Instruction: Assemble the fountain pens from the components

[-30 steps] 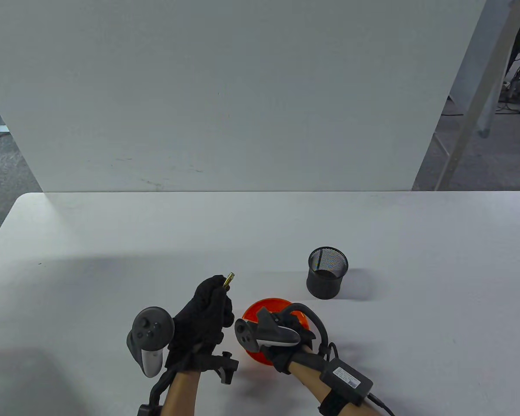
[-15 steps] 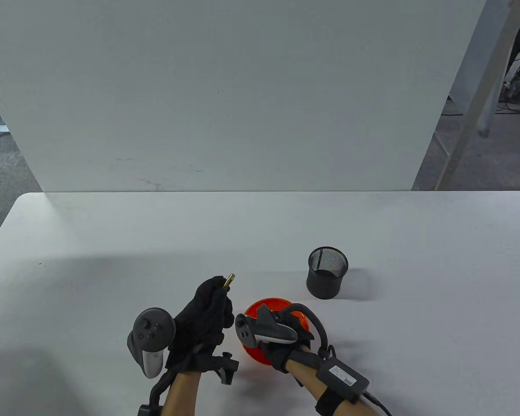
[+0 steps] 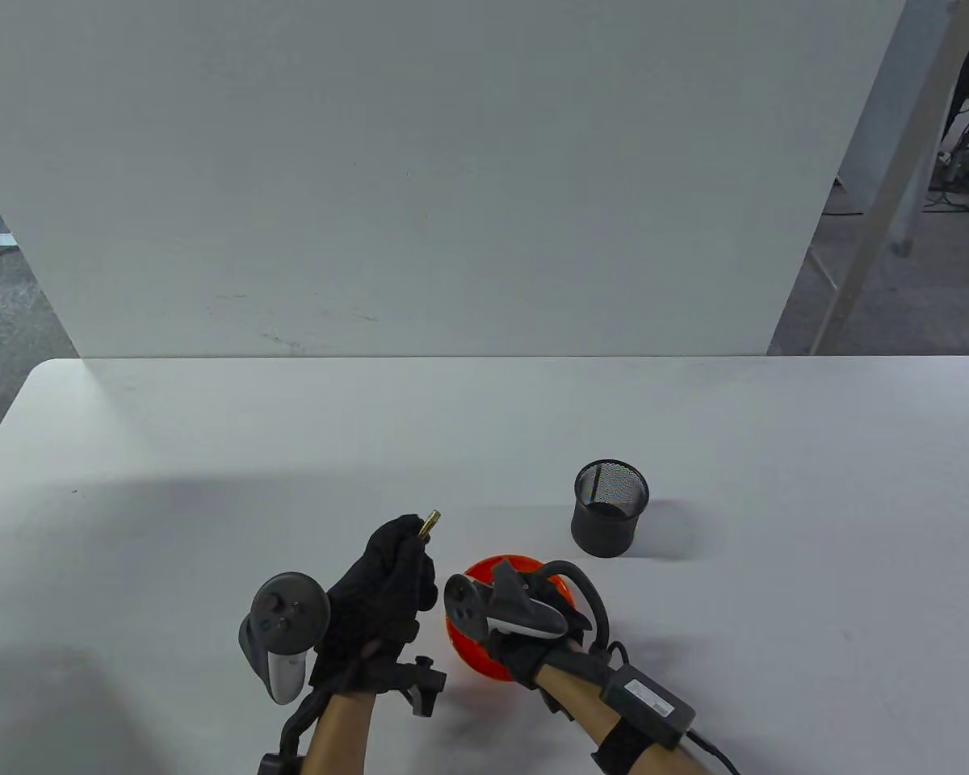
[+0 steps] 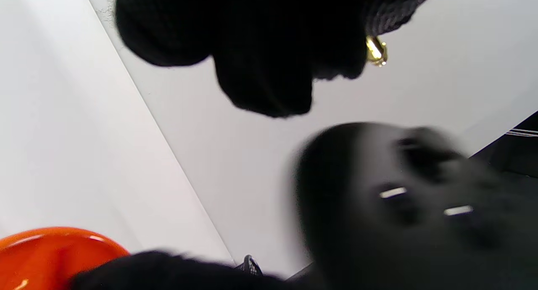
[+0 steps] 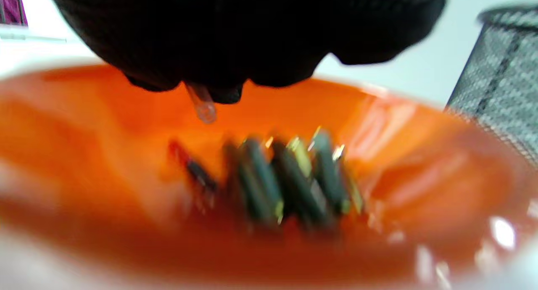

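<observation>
1. Left hand (image 3: 383, 593): fingers curled around a pen part with a gold end (image 3: 429, 523); the gold tip juts out past the fingertips, pointing away from the person. The left wrist view shows the same gold end (image 4: 376, 50) peeping from under the glove. This hand sits just left of the orange bowl (image 3: 484, 655).
2. Right hand (image 3: 533, 638): held over the orange bowl, covering most of it. In the right wrist view the fingertips (image 5: 227, 82) pinch a small clear, tube-like piece (image 5: 203, 105) above the bowl's inside (image 5: 441, 164).
3. Loose pen parts (image 5: 290, 180): a cluster of dark, gold-tipped pieces lying in the bottom of the bowl, blurred; their number cannot be told.
4. Black mesh cup (image 3: 610, 507): upright, near the bowl, beyond it and to its right, not touching.
5. White table (image 3: 210, 452): bears the bowl and the cup; a white panel (image 3: 420, 178) stands along its far edge, well beyond the bowl.
</observation>
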Motion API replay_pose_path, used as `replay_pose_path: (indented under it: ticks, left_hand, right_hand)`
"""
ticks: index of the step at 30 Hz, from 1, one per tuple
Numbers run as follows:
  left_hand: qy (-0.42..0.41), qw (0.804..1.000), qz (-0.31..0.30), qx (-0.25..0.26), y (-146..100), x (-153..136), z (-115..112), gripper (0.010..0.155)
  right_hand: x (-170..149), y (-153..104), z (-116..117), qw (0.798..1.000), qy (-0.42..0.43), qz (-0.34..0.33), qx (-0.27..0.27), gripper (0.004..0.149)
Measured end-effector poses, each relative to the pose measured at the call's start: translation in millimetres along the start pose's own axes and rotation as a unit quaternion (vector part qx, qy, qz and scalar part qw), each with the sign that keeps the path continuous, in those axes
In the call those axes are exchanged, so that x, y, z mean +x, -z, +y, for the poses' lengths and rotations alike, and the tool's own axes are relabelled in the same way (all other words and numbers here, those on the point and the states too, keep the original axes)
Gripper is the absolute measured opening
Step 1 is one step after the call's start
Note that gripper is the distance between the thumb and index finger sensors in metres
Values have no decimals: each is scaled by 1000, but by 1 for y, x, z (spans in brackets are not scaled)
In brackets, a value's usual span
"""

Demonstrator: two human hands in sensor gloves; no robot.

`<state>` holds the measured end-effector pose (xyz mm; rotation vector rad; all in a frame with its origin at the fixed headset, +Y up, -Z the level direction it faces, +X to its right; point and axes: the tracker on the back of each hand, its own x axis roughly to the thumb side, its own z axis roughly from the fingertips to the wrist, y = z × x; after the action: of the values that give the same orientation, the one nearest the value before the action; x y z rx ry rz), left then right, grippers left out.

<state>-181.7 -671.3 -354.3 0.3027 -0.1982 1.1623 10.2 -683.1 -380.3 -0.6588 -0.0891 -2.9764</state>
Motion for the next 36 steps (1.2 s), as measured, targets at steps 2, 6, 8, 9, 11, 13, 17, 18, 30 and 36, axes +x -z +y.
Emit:
replay_pose_path:
  ticks: [2, 6, 8, 9, 11, 13, 17, 18, 30, 36]
  left_hand:
    - [4, 1000, 3, -8, 0, -1, -2, 46]
    - [-16, 999, 3, -40, -2, -2, -12, 46]
    - [-20, 997, -5, -73, -3, 1, -22, 46]
    - [-12, 997, -11, -82, -4, 3, -27, 46]
    - [2, 995, -22, -97, -6, 7, -36, 46]
    - [8, 992, -31, -119, -7, 12, -45, 46]
    - [17, 992, -49, -117, -12, 17, -49, 46]
    - [10, 992, -51, -114, -12, 19, -49, 46]
    - [9, 989, -77, -125, -17, 27, -51, 45]
    - [11, 988, -85, -131, -18, 30, -52, 45]
  right_hand:
    - [-9, -14, -21, 998, 36, 8, -51, 45]
    - [-40, -50, -46, 972, 193, 28, -133, 44]
    - [-55, -63, -49, 947, 283, 27, -147, 42]
    - [-63, -69, -50, 929, 335, 27, -155, 41]
    - [-77, -78, -51, 886, 431, 14, -171, 41]
    - [-89, -86, -44, 830, 525, -5, -188, 40]
    - [-108, -87, -20, 698, 691, -24, -188, 39]
    - [-111, -86, -14, 670, 719, -32, -184, 39]
    - [-103, -76, 11, 534, 832, -46, -140, 39]
    - [-96, -73, 15, 563, 814, -49, -134, 39]
